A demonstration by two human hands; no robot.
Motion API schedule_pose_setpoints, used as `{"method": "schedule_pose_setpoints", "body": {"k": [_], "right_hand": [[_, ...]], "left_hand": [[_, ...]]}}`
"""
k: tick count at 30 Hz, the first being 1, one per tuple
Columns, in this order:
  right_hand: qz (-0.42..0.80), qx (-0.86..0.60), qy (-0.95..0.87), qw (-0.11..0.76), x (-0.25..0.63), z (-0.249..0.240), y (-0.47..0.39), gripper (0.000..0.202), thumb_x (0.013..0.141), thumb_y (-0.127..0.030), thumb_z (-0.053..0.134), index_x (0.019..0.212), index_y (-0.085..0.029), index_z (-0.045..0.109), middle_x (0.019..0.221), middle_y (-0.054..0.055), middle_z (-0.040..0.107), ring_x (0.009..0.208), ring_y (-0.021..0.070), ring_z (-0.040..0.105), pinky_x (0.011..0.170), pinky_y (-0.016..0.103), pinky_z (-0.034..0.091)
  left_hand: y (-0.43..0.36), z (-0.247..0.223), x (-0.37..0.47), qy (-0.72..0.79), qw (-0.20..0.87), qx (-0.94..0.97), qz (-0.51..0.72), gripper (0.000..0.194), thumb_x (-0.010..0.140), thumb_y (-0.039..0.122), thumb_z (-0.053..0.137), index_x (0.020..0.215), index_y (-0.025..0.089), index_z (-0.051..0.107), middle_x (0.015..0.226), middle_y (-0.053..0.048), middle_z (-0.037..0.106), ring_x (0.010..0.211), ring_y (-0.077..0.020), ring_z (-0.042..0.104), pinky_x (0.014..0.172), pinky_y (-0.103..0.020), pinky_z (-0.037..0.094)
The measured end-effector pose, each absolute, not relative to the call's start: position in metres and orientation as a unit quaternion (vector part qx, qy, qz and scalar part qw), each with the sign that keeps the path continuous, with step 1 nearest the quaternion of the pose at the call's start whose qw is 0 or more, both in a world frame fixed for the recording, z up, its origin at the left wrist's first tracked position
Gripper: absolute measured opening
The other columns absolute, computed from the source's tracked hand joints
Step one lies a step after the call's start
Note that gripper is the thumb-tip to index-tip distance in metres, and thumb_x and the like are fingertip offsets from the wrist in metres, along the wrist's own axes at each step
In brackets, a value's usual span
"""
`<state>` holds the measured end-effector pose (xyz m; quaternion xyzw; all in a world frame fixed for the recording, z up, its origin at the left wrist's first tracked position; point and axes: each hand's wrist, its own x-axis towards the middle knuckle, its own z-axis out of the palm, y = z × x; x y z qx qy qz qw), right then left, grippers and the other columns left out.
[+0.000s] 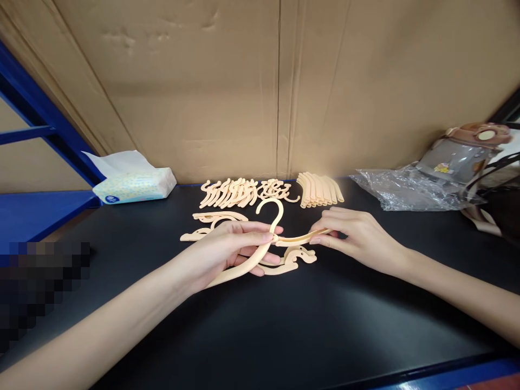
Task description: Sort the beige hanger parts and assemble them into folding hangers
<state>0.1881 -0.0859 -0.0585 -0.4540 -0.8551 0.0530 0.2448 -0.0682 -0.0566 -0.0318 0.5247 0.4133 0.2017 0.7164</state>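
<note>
A cream plastic hanger with a curved hook on top is held above the black table. My left hand is closed round its left arm and centre joint, just below the hook. The fingers of my right hand pinch the outer end of the hanger's right arm. Beneath and behind my left hand lie loose cream hanger pieces. More such pieces rest on the table between my hands, partly hidden by the hanger.
At the back of the black table are piled hanger arms, hooks and curved tubes. A tissue pack stands back left. Clear plastic wrap and a bottle are at the right. Cardboard walls the back.
</note>
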Motion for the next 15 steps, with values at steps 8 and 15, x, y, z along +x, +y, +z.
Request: {"method": "schedule_pose_setpoints", "body": {"k": [8,15], "right_hand": [[0.043,-0.465,-0.849,0.248,0.1884,-0.0578,-0.0905,0.028,0.09,-0.046,0.053,0.085,-0.021,0.066,0.071,0.0,0.057,0.066,0.0125,0.05,0.059,0.025,0.034],[0.037,-0.467,-0.851,0.238,0.1891,-0.0567,-0.0895,0.027,0.09,-0.044,0.053,0.085,-0.022,0.066,0.069,-0.001,0.056,0.064,0.012,0.049,0.058,0.024,0.032]], "left_hand": [[-0.0582,-0.0267,-0.0664,0.409,0.722,0.522,0.196,0.023,0.079,0.028,0.071,0.102,0.024,0.071,0.087,-0.002,0.073,0.082,-0.0182,0.071,0.061,-0.018,0.058],[-0.0568,-0.0286,-0.0672,0.4,0.727,0.524,0.191,0.024,0.081,0.027,0.069,0.104,0.021,0.07,0.104,-0.006,0.071,0.081,-0.0184,0.071,0.055,-0.015,0.055]]}}
